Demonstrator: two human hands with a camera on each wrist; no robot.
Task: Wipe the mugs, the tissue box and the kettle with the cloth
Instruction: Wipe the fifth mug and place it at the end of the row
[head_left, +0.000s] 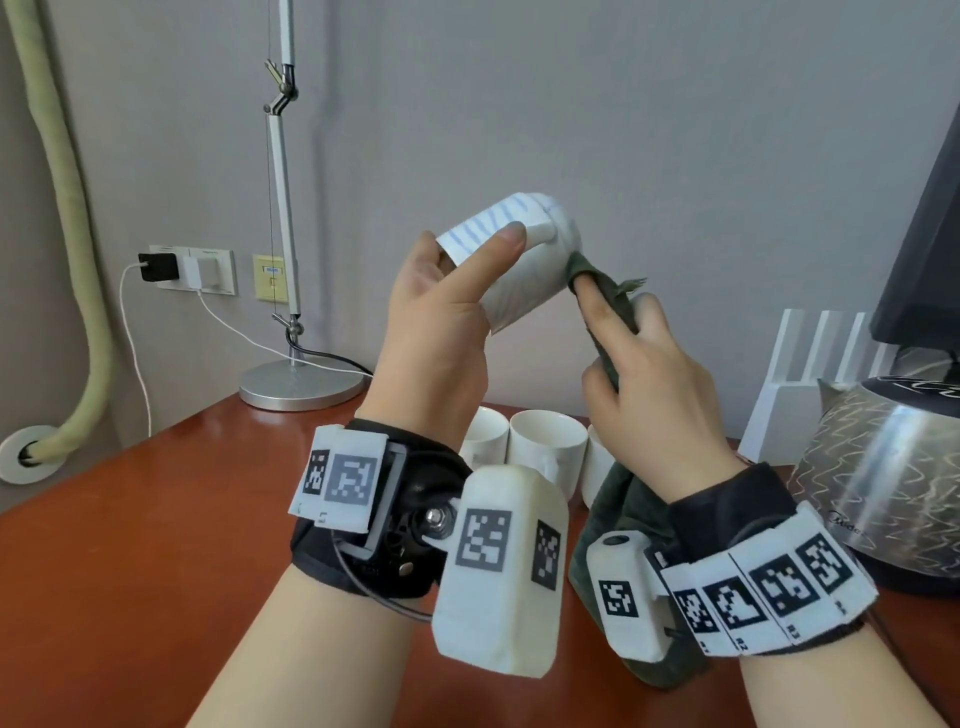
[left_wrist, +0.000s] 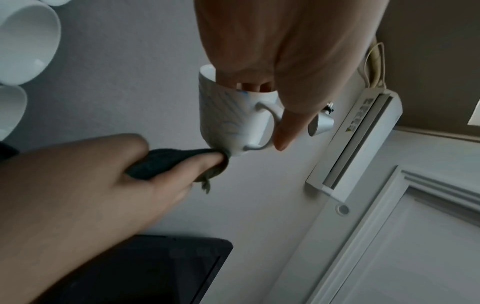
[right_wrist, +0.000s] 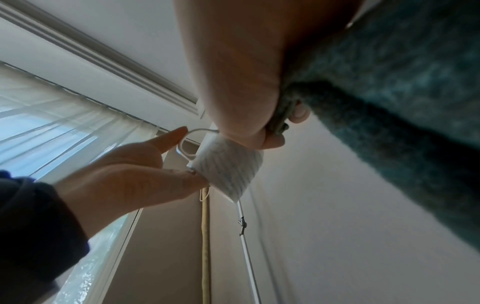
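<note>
Wrist-mounted marker blocks (head_left: 498, 561) sit closest. Left hand (head_left: 441, 332) holds the patterned mug (head_left: 519, 270) aloft and tilted, fingers inside the rim, thumb outside, leaving the base exposed. Right hand (head_left: 654, 374) pinches the green cloth (head_left: 597, 275) against that base. 3 white mugs (head_left: 545, 441) and the kettle (head_left: 893, 467) stand on the desk (head_left: 130, 545); no tissue box can be identified.

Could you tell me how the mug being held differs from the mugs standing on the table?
The held mug has faint blue stripes; the table mugs are plain white. It is lifted and tipped sideways in the left hand, while they stand upright on the red-brown table. The right hand presses the dark green cloth against it; they go untouched. All have handles.
</note>
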